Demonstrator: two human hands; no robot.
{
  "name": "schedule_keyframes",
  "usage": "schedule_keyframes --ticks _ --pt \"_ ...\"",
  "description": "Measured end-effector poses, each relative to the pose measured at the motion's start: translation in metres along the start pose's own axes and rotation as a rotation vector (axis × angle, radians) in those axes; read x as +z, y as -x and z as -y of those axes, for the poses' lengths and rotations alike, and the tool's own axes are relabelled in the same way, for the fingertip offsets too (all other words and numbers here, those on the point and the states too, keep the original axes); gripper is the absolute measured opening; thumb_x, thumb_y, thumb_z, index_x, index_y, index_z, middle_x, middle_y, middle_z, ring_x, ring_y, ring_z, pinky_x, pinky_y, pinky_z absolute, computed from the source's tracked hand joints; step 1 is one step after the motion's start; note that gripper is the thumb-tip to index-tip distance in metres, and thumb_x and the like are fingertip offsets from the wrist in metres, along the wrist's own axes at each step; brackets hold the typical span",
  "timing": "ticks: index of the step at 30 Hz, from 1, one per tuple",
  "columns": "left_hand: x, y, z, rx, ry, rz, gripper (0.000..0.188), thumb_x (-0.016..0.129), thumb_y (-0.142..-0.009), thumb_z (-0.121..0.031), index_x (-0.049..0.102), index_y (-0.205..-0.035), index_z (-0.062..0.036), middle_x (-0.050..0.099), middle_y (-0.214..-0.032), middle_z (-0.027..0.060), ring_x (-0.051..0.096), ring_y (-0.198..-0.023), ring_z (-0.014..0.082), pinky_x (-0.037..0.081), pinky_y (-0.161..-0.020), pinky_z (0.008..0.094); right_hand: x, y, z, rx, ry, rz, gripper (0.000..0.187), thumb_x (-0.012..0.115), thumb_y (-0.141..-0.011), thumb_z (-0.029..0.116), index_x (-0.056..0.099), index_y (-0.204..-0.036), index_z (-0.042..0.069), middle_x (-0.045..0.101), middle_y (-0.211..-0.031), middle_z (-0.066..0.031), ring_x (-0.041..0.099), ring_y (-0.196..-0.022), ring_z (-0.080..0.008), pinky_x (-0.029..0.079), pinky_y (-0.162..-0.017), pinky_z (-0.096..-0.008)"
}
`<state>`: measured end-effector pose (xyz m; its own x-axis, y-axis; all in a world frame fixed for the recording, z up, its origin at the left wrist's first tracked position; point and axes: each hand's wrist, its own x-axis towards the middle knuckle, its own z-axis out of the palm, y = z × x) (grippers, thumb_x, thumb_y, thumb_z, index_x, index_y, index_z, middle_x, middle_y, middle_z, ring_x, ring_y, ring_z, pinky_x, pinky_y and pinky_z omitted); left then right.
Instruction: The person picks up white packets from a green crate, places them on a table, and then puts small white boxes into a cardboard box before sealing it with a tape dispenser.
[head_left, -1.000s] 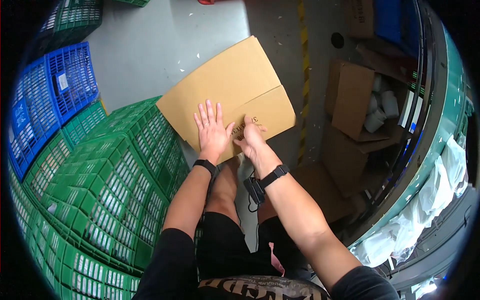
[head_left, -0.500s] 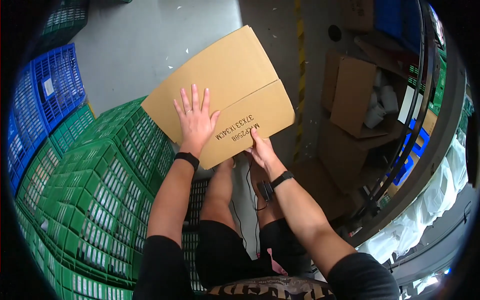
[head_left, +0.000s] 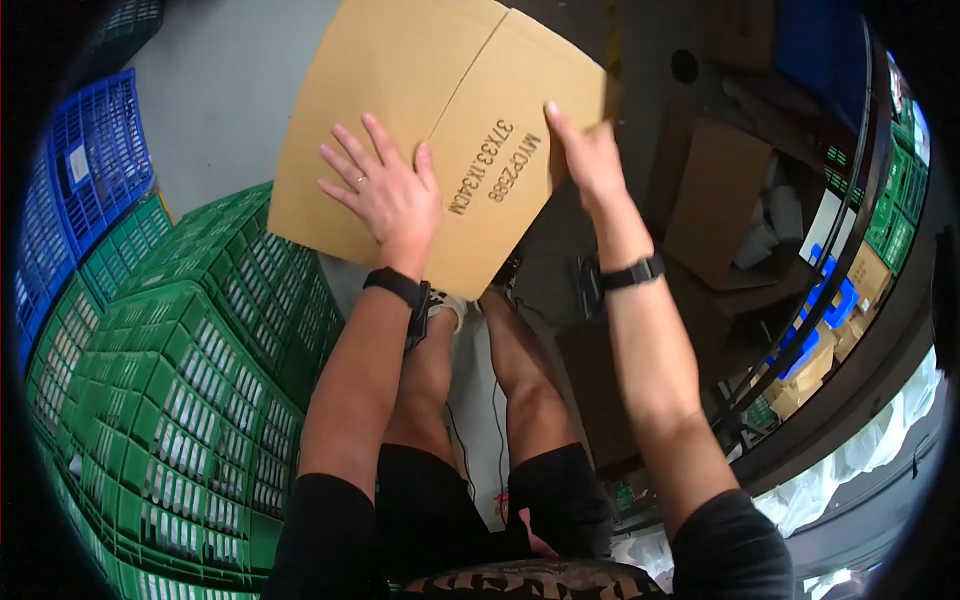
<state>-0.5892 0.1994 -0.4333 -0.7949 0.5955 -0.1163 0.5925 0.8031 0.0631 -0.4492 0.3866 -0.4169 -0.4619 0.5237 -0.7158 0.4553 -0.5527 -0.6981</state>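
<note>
A folded-flat cardboard box [head_left: 400,70] is held out in front of me over the floor, tilted, with dark print on one panel and a seam running across it. My left hand [head_left: 390,195] lies on its upper face with fingers spread, a ring on one finger. My right hand [head_left: 590,160] grips the right edge, thumb on top and the other fingers partly hidden behind the board. Each wrist wears a black band with a small device.
Stacked green crates [head_left: 190,390] stand close on my left, with blue crates [head_left: 100,170] beyond. On the right are an open cardboard box [head_left: 720,200] with white rolled items inside and a dark rack rail [head_left: 850,230]. Thin cables [head_left: 498,440] hang between my legs.
The flattened box has turned counter-clockwise and moved farther away. My right hand has shifted up and right along its edge; my left hand stays spread on its face.
</note>
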Motion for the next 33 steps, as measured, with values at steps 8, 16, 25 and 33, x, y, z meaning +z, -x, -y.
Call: schedule_keyframes --ticks 8,16,25,33 --pt "-0.011 -0.028 -0.005 0.158 0.021 0.132 0.076 0.051 -0.089 -0.052 0.029 -0.149 -0.0106 0.014 -0.156 0.0223 0.008 -0.142 0.0486 0.009 -0.108 0.0692 0.072 -0.074 0.063 -0.783 1.443 -0.609 0.090 0.058 -0.081 0.066 0.039 -0.137 -0.002 0.046 -0.134 -0.0232 0.041 -0.126 -0.0348 0.029 -0.105 -0.0561" --pt "-0.030 -0.056 0.058 -0.020 -0.030 -0.057 0.073 0.058 -0.085 -0.056 0.041 -0.139 -0.0102 0.037 -0.145 0.0208 0.036 -0.132 0.0416 0.032 -0.099 0.0634 0.089 -0.074 0.073 -0.694 1.335 -0.424 0.088 0.058 -0.078 0.068 0.043 -0.134 0.002 0.052 -0.119 -0.0172 0.047 -0.112 -0.0316 0.029 -0.101 -0.0514" --pt "-0.007 -0.021 0.076 -0.366 0.164 0.146 0.057 0.058 -0.089 -0.052 0.050 -0.112 -0.0002 0.061 -0.105 0.0244 0.060 -0.096 0.0421 0.047 -0.081 0.0484 0.074 -0.082 0.066 -0.884 1.287 -0.378 0.081 0.060 -0.076 0.067 0.049 -0.128 0.006 0.055 -0.111 -0.0158 0.049 -0.108 -0.0306 0.032 -0.098 -0.0465" --pt "-0.033 0.101 0.028 -0.646 0.419 0.563 0.066 0.062 -0.088 -0.046 0.045 -0.122 0.0071 0.053 -0.121 0.0315 0.051 -0.116 0.0448 0.041 -0.096 0.0505 0.075 -0.058 0.051 -1.036 1.406 -0.032 0.078 0.056 -0.078 0.067 0.049 -0.130 0.010 0.056 -0.112 -0.0156 0.049 -0.111 -0.0309 0.032 -0.099 -0.0488"
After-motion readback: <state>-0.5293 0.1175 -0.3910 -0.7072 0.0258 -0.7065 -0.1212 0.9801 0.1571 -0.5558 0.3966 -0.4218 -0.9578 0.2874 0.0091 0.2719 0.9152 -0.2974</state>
